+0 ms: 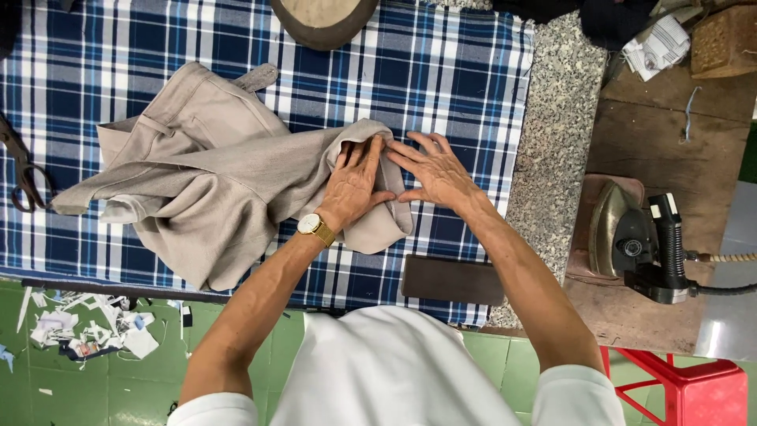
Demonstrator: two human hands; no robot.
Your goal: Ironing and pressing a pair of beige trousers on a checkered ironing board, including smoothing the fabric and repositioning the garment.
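Both hands, left (352, 183) and right (432, 168), press flat, side by side, on beige trousers (213, 173).

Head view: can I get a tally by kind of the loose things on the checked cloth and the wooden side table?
Beige fabric garment under both hands: 1
Dark metal scissors at the cloth's left edge: 1
Dark brown rectangular block: 1
Round brown pad, top edge: 1
Black-handled metal iron on the side table: 1
Total: 5
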